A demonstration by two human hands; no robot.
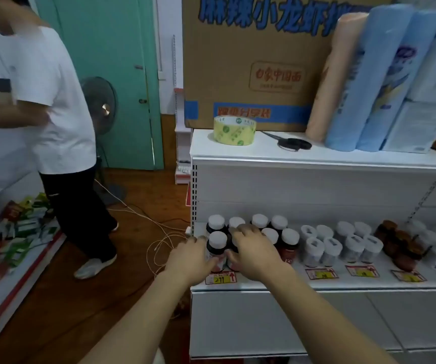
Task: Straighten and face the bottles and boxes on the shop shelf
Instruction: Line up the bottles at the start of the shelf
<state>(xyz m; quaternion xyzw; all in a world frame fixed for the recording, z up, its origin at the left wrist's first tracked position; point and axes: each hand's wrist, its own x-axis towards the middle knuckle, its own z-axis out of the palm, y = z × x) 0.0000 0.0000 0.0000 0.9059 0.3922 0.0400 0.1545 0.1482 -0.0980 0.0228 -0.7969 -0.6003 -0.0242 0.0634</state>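
Left hand [190,258] grips a dark bottle [215,248] at the white shelf [264,283] front-left corner; right hand [251,252] grips its neighbour. White jars [330,249] just right. Tape roll [234,130], scissors [290,143], carton [251,61] above. Person [54,114] left; wooden floor [80,311].

The floor [62,306] is of dark reddish-brown wood, and thin white cables [156,227] lie in loops on it near the foot of a white metal shelf unit [316,190]. Behind, a green door [111,61] stands shut in a pale wall [167,35], with a standing fan [101,106] just in front of it. At the left a person in a white shirt [51,101] stands beside a low white display [14,271] with colourful packets, and the light is soft and even.
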